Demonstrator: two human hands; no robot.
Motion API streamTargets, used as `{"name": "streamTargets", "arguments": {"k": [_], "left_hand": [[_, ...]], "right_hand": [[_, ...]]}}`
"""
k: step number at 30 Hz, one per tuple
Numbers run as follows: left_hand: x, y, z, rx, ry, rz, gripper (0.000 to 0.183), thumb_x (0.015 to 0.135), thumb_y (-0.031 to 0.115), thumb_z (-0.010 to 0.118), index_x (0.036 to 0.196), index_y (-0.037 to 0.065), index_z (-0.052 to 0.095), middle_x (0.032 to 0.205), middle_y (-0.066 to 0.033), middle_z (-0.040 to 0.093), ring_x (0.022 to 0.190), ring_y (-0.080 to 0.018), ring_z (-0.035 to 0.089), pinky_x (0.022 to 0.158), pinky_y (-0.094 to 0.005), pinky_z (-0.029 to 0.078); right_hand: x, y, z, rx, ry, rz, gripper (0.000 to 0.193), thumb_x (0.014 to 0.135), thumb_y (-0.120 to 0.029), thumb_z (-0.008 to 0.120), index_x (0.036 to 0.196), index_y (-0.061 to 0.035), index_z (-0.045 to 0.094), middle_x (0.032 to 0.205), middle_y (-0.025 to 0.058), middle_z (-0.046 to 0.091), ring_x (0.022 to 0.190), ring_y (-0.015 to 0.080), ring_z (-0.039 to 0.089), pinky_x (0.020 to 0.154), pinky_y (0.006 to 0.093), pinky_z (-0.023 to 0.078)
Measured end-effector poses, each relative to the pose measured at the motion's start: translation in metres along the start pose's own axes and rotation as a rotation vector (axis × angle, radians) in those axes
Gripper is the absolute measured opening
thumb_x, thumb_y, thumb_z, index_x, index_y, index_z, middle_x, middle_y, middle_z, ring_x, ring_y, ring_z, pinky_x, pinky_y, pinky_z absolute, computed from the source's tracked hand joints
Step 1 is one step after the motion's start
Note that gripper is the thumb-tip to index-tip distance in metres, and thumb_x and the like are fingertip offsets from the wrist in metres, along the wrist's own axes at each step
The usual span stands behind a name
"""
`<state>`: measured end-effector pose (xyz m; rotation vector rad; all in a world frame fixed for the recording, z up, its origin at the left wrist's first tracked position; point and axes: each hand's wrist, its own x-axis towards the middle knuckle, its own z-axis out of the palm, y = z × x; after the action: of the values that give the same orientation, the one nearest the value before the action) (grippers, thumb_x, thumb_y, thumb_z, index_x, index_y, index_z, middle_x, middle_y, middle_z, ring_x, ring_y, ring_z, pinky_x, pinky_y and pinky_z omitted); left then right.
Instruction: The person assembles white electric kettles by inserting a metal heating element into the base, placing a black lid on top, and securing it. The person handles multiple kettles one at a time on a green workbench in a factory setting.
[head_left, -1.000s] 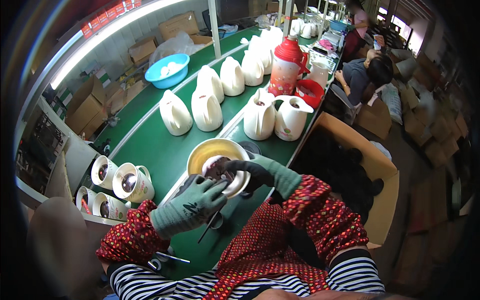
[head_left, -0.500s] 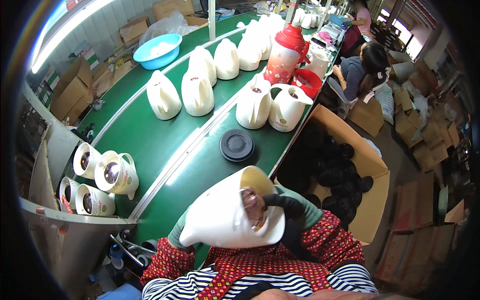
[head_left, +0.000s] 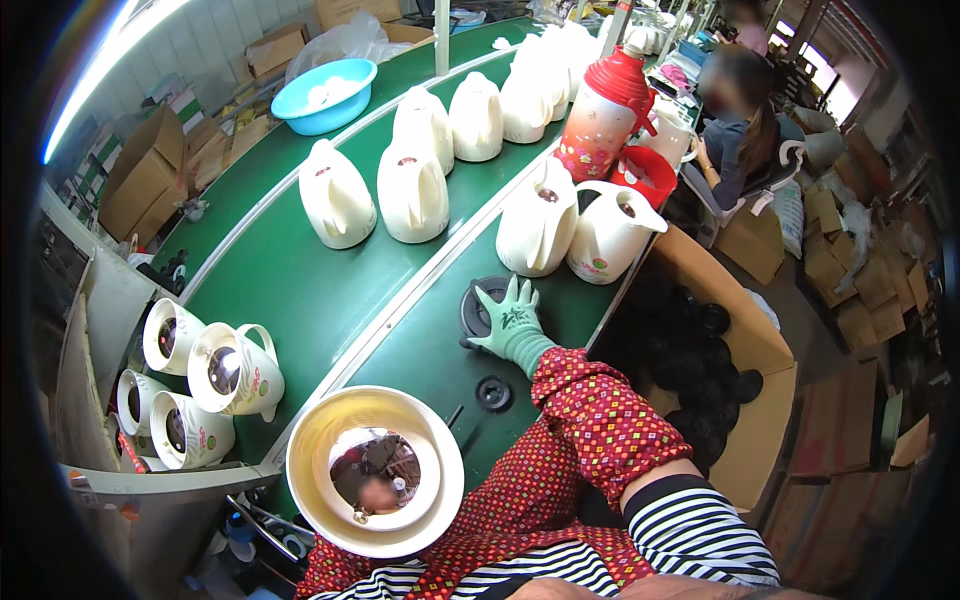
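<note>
My right hand (head_left: 512,322), in a pale green glove, lies over a round black plastic disc (head_left: 474,318) on the green table. Its fingers are spread and touch the disc. In front of my body a cream vacuum jug (head_left: 308,505) is turned so that its wide open end faces up, showing the mirrored glass liner (head_left: 375,470) inside. My left hand is hidden behind this jug; only part of the left sleeve shows below it. A small black ring (head_left: 493,393) lies on the table between the jug and my right arm.
Cream jugs (head_left: 413,195) stand along the table's far side, beside a red flowered thermos (head_left: 603,115). Several more lie with open ends showing at left (head_left: 228,368). A carton of black parts (head_left: 765,345) is at right. A person (head_left: 745,130) sits beyond it.
The jug has moved left and tipped so its open end faces up. My right hand has left the jug and reached forward onto the black disc. The small black ring now shows on the table.
</note>
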<state>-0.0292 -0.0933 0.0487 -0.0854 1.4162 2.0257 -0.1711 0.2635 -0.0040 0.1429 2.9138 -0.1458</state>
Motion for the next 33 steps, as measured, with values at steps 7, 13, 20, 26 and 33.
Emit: {"name": "streamTargets", "arguments": {"k": [7, 13, 20, 26, 33], "left_hand": [[-0.007, -0.002, 0.009, -0.026, -0.021, 0.078, 0.06, 0.089, 0.009, 0.078, 0.143, -0.001, 0.054, 0.145, -0.0187, 0.061, 0.128, -0.0286, 0.06, 0.108, -0.0413, 0.049], [-0.008, -0.007, 0.055, -0.049, -0.185, 0.144, 0.054, 0.088, 0.007, 0.077, 0.138, -0.002, 0.057, 0.142, -0.0202, 0.063, 0.123, -0.0297, 0.064, 0.105, -0.0412, 0.052], [-0.017, -0.009, 0.122, -0.06, -0.363, 0.179, 0.048, 0.088, 0.005, 0.076, 0.133, -0.002, 0.061, 0.138, -0.0219, 0.066, 0.118, -0.0309, 0.068, 0.1, -0.0411, 0.055], [-0.033, -0.008, 0.156, -0.021, -0.374, 0.242, 0.043, 0.087, 0.003, 0.075, 0.129, -0.003, 0.065, 0.135, -0.0233, 0.068, 0.113, -0.032, 0.071, 0.097, -0.041, 0.058], [-0.037, 0.029, 0.163, 0.995, 0.28, 1.277, 0.033, 0.084, -0.004, 0.073, 0.117, -0.003, 0.072, 0.129, -0.0283, 0.071, 0.103, -0.0362, 0.076, 0.089, -0.0405, 0.062]], "right_hand": [[-0.053, 0.004, -0.029, 0.358, 0.467, -0.036, 0.096, 0.079, -0.07, 0.077, 0.161, -0.0321, 0.045, 0.158, 0.0315, 0.035, 0.136, 0.0489, 0.039, 0.116, 0.0614, 0.03], [-0.222, 0.008, -0.128, 0.816, 0.458, -0.612, 0.106, 0.075, -0.054, 0.087, 0.16, -0.0054, 0.045, 0.163, 0.0295, 0.035, 0.146, 0.0482, 0.036, 0.122, 0.0565, 0.028], [-0.313, 0.017, -0.119, 0.835, 0.452, -0.548, 0.106, 0.076, -0.061, 0.084, 0.16, -0.0073, 0.047, 0.162, 0.0292, 0.035, 0.147, 0.0476, 0.036, 0.122, 0.057, 0.028], [-0.351, 0.029, -0.11, 0.905, 0.5, -0.555, 0.107, 0.078, -0.062, 0.083, 0.161, -0.0069, 0.045, 0.164, 0.0288, 0.033, 0.151, 0.0481, 0.032, 0.124, 0.0582, 0.024], [-0.35, 0.027, -0.079, 2.119, 0.151, -0.146, 0.059, 0.112, -0.027, 0.052, 0.163, 0.0003, 0.036, 0.165, 0.0096, 0.041, 0.151, 0.0197, 0.04, 0.127, 0.0349, 0.027]]}}
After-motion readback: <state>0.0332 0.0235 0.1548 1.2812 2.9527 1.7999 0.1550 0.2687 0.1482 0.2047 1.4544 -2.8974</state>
